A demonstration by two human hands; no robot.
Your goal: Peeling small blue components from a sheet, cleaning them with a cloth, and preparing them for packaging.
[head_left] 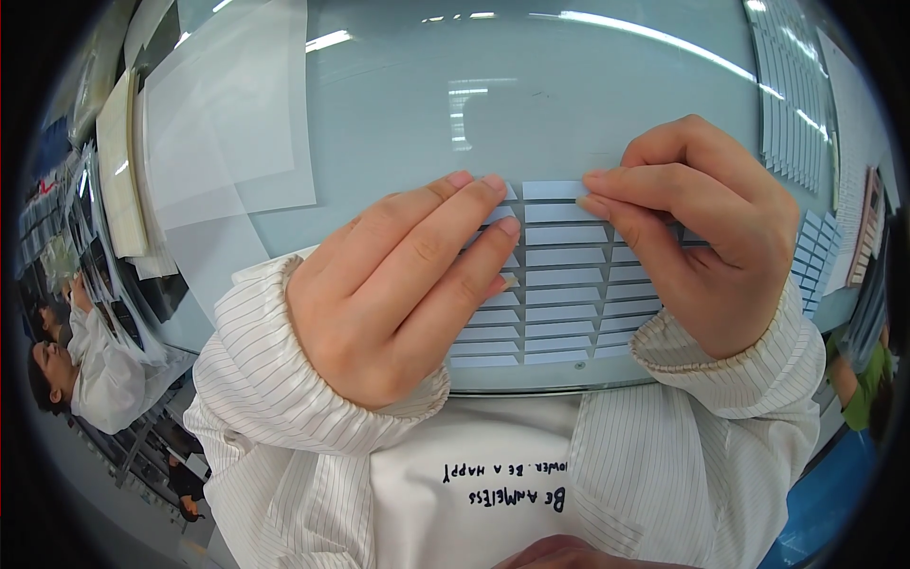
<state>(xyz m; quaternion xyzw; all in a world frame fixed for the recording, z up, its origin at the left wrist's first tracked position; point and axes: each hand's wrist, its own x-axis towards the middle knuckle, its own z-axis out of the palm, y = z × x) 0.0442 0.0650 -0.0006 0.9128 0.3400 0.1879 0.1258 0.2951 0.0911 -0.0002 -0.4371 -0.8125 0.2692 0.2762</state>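
Narrow pale blue strips (559, 256) lie in overlapping rows, in columns side by side, near the front edge of the table (398, 123). My left hand (398, 275) rests flat over the left column, fingers stretched and slightly apart, covering much of it. At the far end of the middle column, the thumb and forefinger of my right hand (701, 218) pinch the right end of the top strip (553, 190). The right hand's other fingers are curled, and its palm hangs over the right column, hiding part of it.
Translucent sheets (227, 114) lie at the left, beside a cream-coloured stack (123, 171). More long strips (787, 104) are layered at the back right, with small blue pieces (817, 251) nearer. A person in white (109, 379) is at the left; a green sleeve (861, 379) shows at the right.
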